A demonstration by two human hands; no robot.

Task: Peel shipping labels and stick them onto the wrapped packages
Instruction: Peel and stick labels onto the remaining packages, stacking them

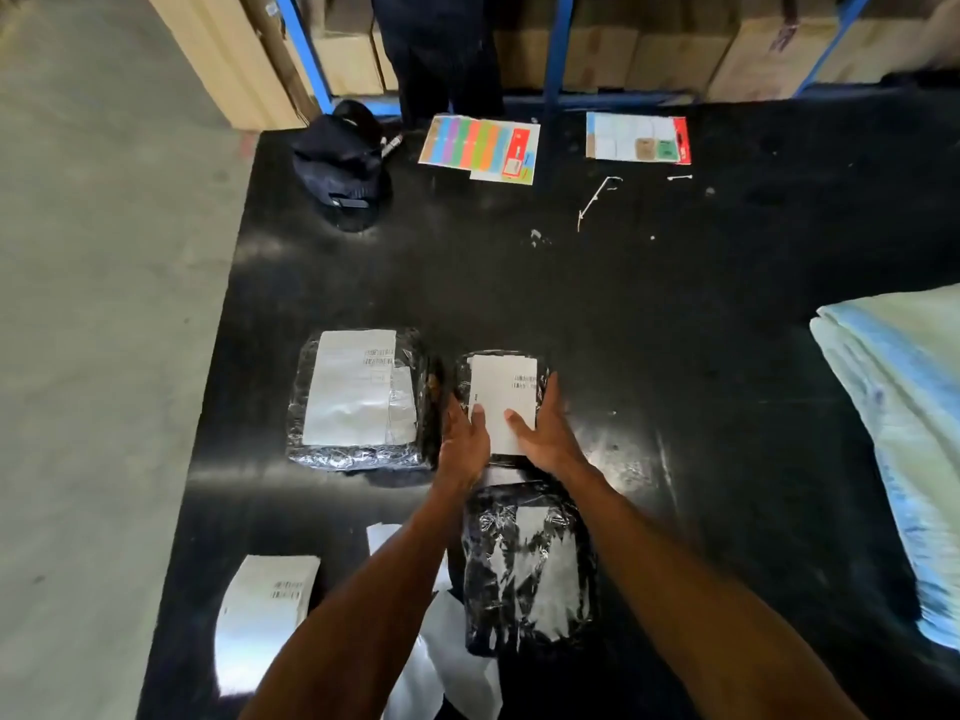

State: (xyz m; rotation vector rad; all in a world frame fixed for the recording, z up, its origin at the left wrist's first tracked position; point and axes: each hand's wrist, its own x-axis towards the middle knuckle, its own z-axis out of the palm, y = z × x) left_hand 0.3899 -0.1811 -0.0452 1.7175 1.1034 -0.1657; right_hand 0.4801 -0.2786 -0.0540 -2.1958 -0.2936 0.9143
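- Labels first: one stack of labels [265,610] at the near left of the black table [675,330], white, rectangular, faintly glossy, barcode print on the top sheet.
- Just right of it, loose white backing sheets [447,662], smooth and curling, partly under the left forearm; number unclear.
- Three wrapped packages in all, each dark, flat and roughly rectangular under crinkled clear film.
- Nearest of the three, the bare package [524,569], between the two forearms, shiny wrinkled film uppermost.
- Just beyond, the middle package [462,377], topped by a white label [506,392] with barcode print near its right edge.
- Left hand [465,439] and right hand [545,433] both flat, fingers straight, thumbs pressing the near part of that label, fingers laid along the package's sides; nothing gripped.
- Beside it to the left, close but apart, the left package [358,455], the widest, carrying a large label [348,392] with a paler piece overlapping its right side.
- At the right edge, one pile of folded sheets [893,407], pale blue and white, soft-looking.
- Farther back on the table: one black cap [337,163], two sticker sheets, namely a striped sheet [467,142] in bright colours and a pale sheet [639,137] with a red edge, plus thin white strips [595,197].
- Farthest: blue shelving [558,44] holding cardboard boxes [675,59], a person in dark clothes [441,44] standing, grey floor [104,252] at left.
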